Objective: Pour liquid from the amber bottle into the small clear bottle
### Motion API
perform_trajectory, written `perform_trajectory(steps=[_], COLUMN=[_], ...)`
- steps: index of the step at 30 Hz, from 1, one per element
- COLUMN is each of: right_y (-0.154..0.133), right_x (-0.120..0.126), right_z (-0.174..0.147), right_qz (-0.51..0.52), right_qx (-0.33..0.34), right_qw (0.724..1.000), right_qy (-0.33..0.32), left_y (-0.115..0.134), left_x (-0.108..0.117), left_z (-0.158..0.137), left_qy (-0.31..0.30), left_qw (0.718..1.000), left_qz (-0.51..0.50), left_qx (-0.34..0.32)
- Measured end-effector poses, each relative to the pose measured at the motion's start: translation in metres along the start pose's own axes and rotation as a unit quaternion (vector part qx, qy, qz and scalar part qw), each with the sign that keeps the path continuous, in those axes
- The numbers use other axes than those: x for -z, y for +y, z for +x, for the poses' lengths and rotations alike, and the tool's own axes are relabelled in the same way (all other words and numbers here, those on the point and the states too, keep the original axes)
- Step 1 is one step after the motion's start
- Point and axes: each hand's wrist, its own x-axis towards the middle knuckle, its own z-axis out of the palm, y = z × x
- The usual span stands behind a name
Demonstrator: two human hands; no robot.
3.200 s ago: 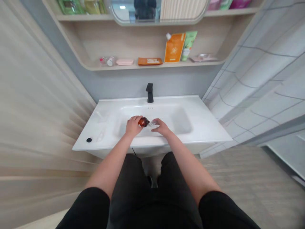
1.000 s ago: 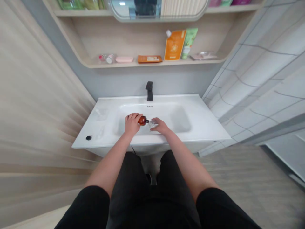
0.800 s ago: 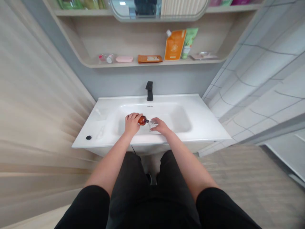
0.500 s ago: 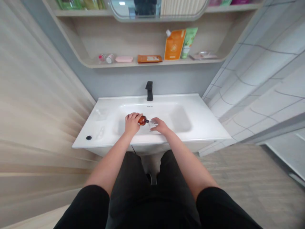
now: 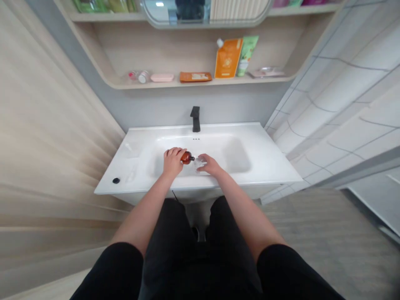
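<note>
My left hand (image 5: 173, 160) is wrapped round an amber-brown bottle (image 5: 186, 157), which lies tipped over with its dark neck pointing right. Close to that neck, a small clear cup (image 5: 199, 163) sits in the grasp of my right hand (image 5: 210, 164), whose fingers curl round its side. Both hands are over the basin of the white sink (image 5: 271, 166). Whether liquid is flowing between bottle and cup is too small to tell. A small black cap (image 5: 116, 180) lies on the left part of the sink top.
A black faucet (image 5: 195, 118) stands behind the basin. Above it, a shelf (image 5: 150, 85) holds an orange pouch (image 5: 228, 58), a green tube (image 5: 247, 55), an orange-brown packet (image 5: 195, 77), a pink case (image 5: 162, 78) and small bottles. A curtain (image 5: 56, 125) hangs at the left.
Very little differs. Both hands stay in place with the bottle tipped toward the cup; the whole view has shifted slightly.
</note>
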Motion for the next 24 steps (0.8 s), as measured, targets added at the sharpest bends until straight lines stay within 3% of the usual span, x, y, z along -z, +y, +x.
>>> perform_trajectory(steps=[24], right_y=[-0.0035], right_x=[0.0014], right_z=[-0.0005], right_qz=[-0.018], right_qx=[0.002], right_qw=[1.000], right_qy=[0.004], left_y=[0.0036], left_x=[0.0041], left_z=[0.0001], left_qy=[-0.011], left_qw=[1.000], left_qz=[0.005], left_qx=[0.004])
